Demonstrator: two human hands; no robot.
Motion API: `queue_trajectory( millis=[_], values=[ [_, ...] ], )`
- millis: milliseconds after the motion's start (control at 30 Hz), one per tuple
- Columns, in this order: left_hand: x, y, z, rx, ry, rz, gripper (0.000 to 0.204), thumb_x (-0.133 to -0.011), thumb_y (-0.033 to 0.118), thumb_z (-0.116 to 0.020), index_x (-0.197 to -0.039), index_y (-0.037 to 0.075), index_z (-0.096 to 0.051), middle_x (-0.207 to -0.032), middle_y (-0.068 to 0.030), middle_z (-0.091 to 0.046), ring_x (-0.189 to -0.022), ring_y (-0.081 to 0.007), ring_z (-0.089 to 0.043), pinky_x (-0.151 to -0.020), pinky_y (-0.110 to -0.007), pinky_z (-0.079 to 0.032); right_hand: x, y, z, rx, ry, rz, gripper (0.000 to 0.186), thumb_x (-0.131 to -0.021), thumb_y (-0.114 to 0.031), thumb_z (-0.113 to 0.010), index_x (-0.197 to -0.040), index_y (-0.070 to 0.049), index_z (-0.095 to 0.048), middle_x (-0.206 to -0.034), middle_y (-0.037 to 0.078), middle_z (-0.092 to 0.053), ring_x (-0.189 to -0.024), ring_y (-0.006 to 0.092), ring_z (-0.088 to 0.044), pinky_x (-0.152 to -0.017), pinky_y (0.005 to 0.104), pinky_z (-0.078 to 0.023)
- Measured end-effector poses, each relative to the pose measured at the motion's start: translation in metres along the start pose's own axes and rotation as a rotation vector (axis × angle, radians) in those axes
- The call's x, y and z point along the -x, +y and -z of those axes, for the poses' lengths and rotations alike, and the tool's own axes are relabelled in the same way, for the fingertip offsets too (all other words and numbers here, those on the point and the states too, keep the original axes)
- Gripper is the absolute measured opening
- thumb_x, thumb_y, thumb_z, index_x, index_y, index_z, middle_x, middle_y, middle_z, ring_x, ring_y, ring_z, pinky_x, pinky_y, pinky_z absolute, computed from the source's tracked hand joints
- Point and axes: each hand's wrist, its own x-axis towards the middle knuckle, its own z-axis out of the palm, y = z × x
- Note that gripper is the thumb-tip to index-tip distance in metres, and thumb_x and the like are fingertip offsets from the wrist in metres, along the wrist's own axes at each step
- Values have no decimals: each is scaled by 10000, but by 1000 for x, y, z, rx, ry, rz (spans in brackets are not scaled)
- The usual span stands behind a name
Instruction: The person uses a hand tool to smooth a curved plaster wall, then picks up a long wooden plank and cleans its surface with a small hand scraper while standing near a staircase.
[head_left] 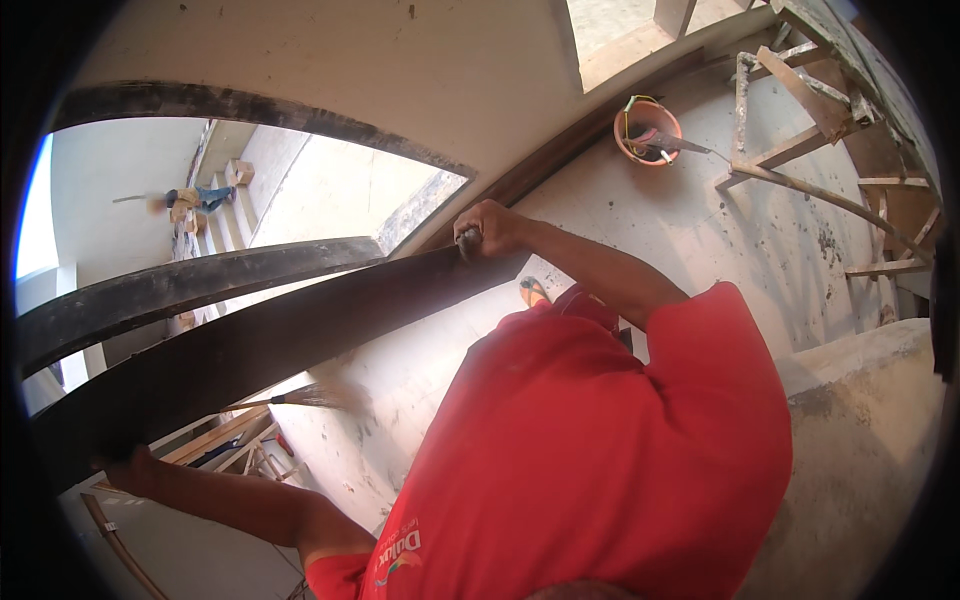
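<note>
A long dark panel (270, 330), like a door leaf, stretches in front of me from the lower left to the middle. My right hand (490, 228) is closed in a fist at its upper edge, near the far end. A rounded greyish-brown end shows under that fist; whether it is a thumb or a handle is unclear. At the lower left, my left hand (130, 470) is against the panel's near lower edge. Its fingers are lost in shadow there.
A dark frame (180, 290) borders an opening, beyond which a person (190, 200) is near some steps. An orange bucket (648, 132) with tools stands on the stained floor. Wooden trestles (790, 150) are at the right; a broom (310, 396) and timber lie below the panel.
</note>
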Motion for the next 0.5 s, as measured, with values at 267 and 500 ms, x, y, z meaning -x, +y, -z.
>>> queue_trajectory(
  millis=[267, 500],
  values=[
    [-32, 14, -4, -231, 93, -8, 594, -1076, 436, -546, -1265, -120, -637, -1279, -179, -684, -1124, -285, -663, -992, -367, -561, -44, -85, -2, 142, 109, 233, 252, -717, -150, -878, -887, -54, -718, -772, 103, -703, -760, 270, -718, -703, 413, -533],
    [-47, 33, 13, -273, 131, -5, 598, -1081, 427, -544, -1271, -133, -633, -1269, -195, -685, -1118, -306, -663, -997, -380, -555, 14, -1, 25, -41, 59, -77, 176, -723, -99, -863, -834, -57, -732, -788, 91, -734, -746, 241, -720, -699, 376, -536]
  ],
)
